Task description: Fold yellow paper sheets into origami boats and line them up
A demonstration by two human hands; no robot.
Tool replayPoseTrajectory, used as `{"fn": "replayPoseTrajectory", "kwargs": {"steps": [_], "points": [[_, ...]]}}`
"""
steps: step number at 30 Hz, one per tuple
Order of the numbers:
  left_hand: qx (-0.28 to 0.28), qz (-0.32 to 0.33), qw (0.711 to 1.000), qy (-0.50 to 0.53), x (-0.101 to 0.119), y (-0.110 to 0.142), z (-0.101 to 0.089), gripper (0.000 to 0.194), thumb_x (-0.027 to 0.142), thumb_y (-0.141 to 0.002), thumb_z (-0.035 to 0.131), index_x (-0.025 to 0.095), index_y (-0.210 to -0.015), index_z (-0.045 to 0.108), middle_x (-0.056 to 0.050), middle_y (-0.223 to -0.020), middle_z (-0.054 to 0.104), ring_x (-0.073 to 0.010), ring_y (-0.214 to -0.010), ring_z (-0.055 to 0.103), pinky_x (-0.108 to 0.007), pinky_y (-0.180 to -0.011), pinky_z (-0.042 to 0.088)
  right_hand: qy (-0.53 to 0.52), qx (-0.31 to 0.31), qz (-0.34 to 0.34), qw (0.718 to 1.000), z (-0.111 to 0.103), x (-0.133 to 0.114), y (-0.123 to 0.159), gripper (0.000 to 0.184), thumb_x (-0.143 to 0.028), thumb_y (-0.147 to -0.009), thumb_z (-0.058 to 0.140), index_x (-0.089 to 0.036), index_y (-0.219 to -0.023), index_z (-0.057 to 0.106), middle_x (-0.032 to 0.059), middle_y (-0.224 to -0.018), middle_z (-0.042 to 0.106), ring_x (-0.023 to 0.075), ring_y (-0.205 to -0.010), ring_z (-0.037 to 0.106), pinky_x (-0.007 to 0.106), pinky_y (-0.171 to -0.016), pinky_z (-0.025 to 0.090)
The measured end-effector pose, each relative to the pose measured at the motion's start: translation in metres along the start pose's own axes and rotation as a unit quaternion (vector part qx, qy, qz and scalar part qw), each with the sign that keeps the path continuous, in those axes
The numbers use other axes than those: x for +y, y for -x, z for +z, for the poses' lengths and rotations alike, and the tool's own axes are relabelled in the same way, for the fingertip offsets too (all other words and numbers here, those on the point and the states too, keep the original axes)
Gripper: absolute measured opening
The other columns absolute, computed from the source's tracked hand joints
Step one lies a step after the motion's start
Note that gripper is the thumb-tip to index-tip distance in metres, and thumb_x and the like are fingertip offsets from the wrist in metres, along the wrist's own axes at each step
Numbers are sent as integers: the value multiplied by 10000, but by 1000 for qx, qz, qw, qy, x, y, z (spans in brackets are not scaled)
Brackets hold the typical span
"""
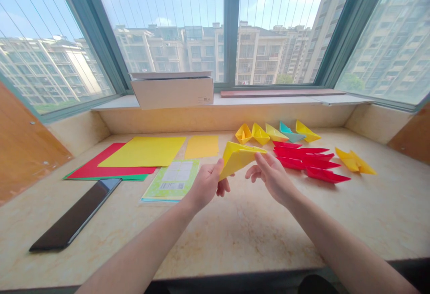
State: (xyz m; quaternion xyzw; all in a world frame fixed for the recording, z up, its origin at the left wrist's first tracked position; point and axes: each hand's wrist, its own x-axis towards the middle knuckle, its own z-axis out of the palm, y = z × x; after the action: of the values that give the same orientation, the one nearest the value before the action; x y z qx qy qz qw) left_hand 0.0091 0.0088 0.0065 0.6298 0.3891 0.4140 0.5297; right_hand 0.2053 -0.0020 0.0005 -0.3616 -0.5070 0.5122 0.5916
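Nearest, the left grip (205, 185) closes on folded yellow paper (237, 159), long axis pointing right; right hand (273, 179) open beside.

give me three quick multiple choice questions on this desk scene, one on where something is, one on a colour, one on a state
1. Where is the white cardboard box?
A on the floor
B on a chair
C on the window ledge

2. What colour is the one non-yellow boat in the back row of paper boats?
A red
B teal
C white

3. What state is the folded yellow paper in the left hand in?
A held up off the desk
B lying flat
C torn in two

1 C, the box sits on the ledge against the window.
2 B, the fourth boat from the left is teal.
3 A, the left hand grips it in the air above the desk.
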Motion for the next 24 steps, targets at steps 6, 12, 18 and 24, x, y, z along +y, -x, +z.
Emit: {"fn": "replayPoseTrajectory", "kwargs": {"steps": [6, 12, 18, 24], "points": [[-47, -1, 999, 7, 0, 4, 3, 697, 672, -932, 311, 108, -650, 607, -32, -468, 555, -100, -366, 490, -211, -389, 343, 14, 29, -37, 999, -2, 0, -3, 324, -468, -865, 677, -152, -931, 646, 6, -710, 656, 108, -534, 621, 214, -472, 408], [-59, 21, 998, 3, -3, 3, 5, 425, 595, -897, 528, 172, -935, 524, 80, -524, 487, -72, -357, 452, -174, -369, 314, 30, 56, -42, 997, -1, -1, -2, 331, -465, -844, 698, -157, -944, 628, 2, -740, 658, 104, -523, 620, 212, -458, 403], [-33, 47, 998, -3, -3, -1, 6, 414, 603, -930, 453, 191, -889, 446, 111, -563, 355, -36, -344, 355, -156, -341, 222, 38, 21, -38, 998, 2, -5, 0, 361, -490, -871, 655, -167, -1026, 604, -2, -741, 659, 102, -517, 612, 210, -454, 405], [-50, 40, 998, 24, -4, -1, 5, 441, 629, -914, 460, 188, -914, 465, 121, -526, 305, -46, -362, 291, -167, -353, 222, 37, 20, -21, 999, 3, -5, 1, 385, -511, -876, 638, -170, -1050, 590, -1, -733, 652, 110, -528, 608, 218, -468, 414]]}}
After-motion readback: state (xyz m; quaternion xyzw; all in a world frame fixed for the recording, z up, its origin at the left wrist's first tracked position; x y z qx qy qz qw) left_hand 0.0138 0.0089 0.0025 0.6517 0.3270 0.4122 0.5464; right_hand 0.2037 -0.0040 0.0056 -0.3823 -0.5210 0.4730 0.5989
